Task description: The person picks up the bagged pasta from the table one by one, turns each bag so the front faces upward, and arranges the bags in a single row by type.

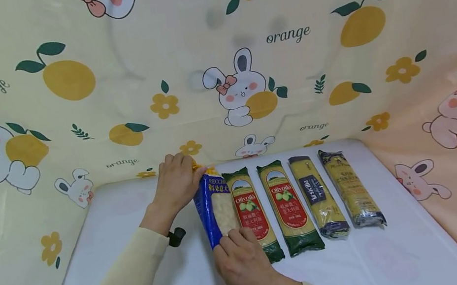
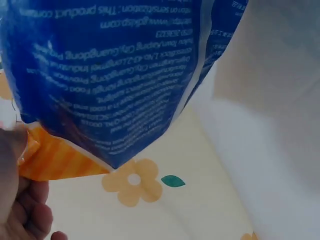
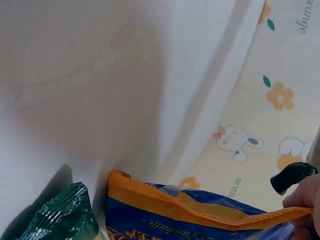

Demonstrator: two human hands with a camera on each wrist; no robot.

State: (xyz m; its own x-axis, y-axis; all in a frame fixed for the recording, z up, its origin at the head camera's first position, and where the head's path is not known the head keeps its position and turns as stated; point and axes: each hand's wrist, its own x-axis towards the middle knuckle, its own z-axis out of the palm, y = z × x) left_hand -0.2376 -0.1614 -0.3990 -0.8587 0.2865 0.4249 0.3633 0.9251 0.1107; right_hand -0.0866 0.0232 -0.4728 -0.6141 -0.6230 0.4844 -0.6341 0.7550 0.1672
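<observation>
A blue bag of pasta with orange ends and a clear window leans at the left end of a row of packs. My left hand grips its top corner, thumb toward the front. My right hand holds the lower end, fingers curled over it. The left wrist view shows the printed back of the bag and its orange corner in the fingers. At the bottom of the right wrist view runs the bag's orange edge; fingertips at the far right touch it.
Right of the bag lie two green-ended Olivoila spaghetti packs, a pasta pack with a dark label and a gold pack. They rest on a white table. A patterned cloth stands behind and at the sides.
</observation>
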